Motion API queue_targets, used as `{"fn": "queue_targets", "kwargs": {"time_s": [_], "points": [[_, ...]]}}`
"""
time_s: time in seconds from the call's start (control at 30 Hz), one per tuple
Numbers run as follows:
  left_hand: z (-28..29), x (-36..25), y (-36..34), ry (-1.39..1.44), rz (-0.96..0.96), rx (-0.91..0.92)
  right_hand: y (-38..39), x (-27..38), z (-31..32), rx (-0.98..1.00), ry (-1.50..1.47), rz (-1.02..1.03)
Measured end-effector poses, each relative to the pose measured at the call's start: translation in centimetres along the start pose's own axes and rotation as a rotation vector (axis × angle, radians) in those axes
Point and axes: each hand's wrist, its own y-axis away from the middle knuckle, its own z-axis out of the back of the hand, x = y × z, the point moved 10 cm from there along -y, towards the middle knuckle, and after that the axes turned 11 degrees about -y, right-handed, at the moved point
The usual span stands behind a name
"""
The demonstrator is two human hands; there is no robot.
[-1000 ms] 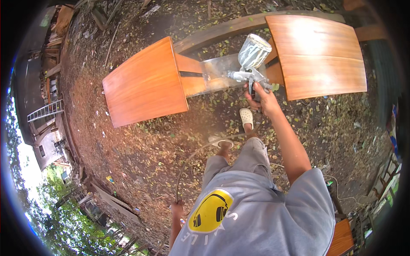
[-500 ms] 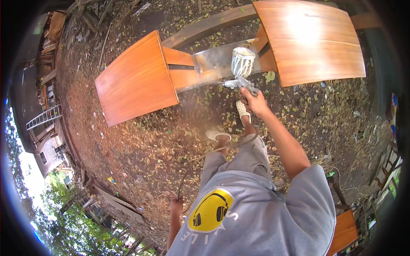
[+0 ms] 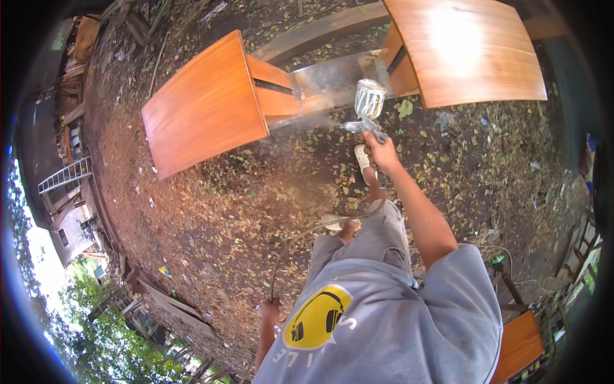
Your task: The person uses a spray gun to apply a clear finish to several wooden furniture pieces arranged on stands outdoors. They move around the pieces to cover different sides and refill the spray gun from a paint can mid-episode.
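While the right hand had its fingers wrapped round the spray gun, the left hand held the hose in curled fingers.

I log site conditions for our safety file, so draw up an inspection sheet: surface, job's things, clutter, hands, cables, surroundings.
Surface: bare soil strewn with fallen leaves.
Job's things: spray gun with a paint-streaked cup; glossy left wooden panel and right wooden panel.
Clutter: yellow scrap on the ground at left.
Hands: right hand grips the spray gun; left hand grips the hose.
Cables: hose curves from the left hand toward the legs; thin pale cord at right.
Surroundings: ladder far left; trees lower left.
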Motion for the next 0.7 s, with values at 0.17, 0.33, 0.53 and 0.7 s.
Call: {"fn": "queue_targets", "kwargs": {"time_s": [0.17, 0.33, 0.53, 0.7], "points": [[-1.2, 4.2, -5.5, 0.014, -0.073, -0.054, 7.2, 0.0, -0.3, 0.062, -0.177, 0.061], [-5.7, 11.4, -11.6, 0.008, -0.138, -0.167, 15.5, -1.1, -2.1, 0.27, -0.289, 0.262], [-8.5, 14.9, -10.1, 0.145, -0.177, -0.211, 23.7, -2.3, -0.8, 0.007, -0.045, 0.72], [-9.6, 17.1, -9.3, 0.141, -0.293, -0.262, 25.0, -3.3, -1.5, 0.11, 0.183, 0.628]]}}
